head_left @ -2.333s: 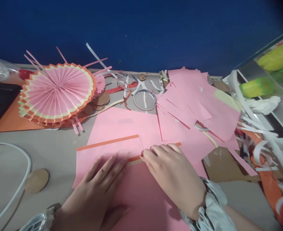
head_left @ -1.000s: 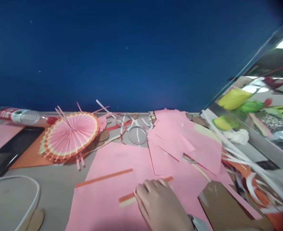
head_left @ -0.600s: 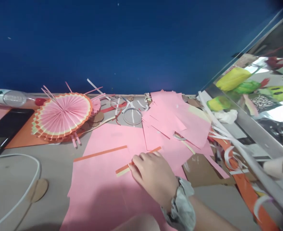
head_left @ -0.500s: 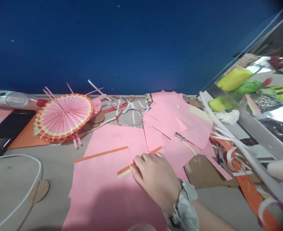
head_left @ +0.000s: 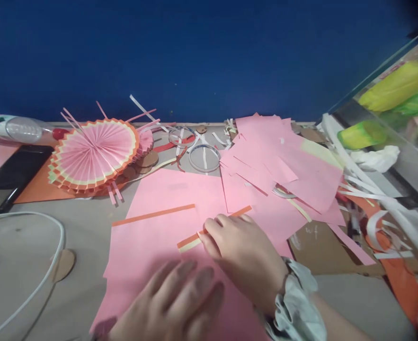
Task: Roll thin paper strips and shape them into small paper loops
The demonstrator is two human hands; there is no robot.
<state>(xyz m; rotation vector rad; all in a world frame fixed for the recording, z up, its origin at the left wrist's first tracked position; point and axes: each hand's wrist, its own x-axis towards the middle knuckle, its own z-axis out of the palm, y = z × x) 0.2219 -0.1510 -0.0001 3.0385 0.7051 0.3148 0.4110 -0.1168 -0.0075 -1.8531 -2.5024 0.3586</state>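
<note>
Pink paper sheets (head_left: 152,194) overlap on the table in front of me. My right hand (head_left: 244,253), with a pale green scrunchie (head_left: 297,298) at the wrist, rests on them. Its curled fingers grip an orange-and-cream paper strip (head_left: 188,242), whose ends show on both sides of the hand. Left of that, an orange strip (head_left: 154,215) lies along the pink sheet. My left hand (head_left: 175,303) hovers low at the front, slightly blurred, its fingers stretched out and holding nothing visible.
A pleated paper rosette (head_left: 95,151) stands back left, beside a black phone (head_left: 17,173) and a plastic bottle (head_left: 24,130). Cut pink pieces (head_left: 265,156) are heaped at the back right. A white cable (head_left: 59,237) loops at left; cardboard (head_left: 315,246) and paper strips lie right.
My left hand has come into view from the bottom, over the pink paper. My right hand keeps its hold on the strip. The view has shifted slightly.
</note>
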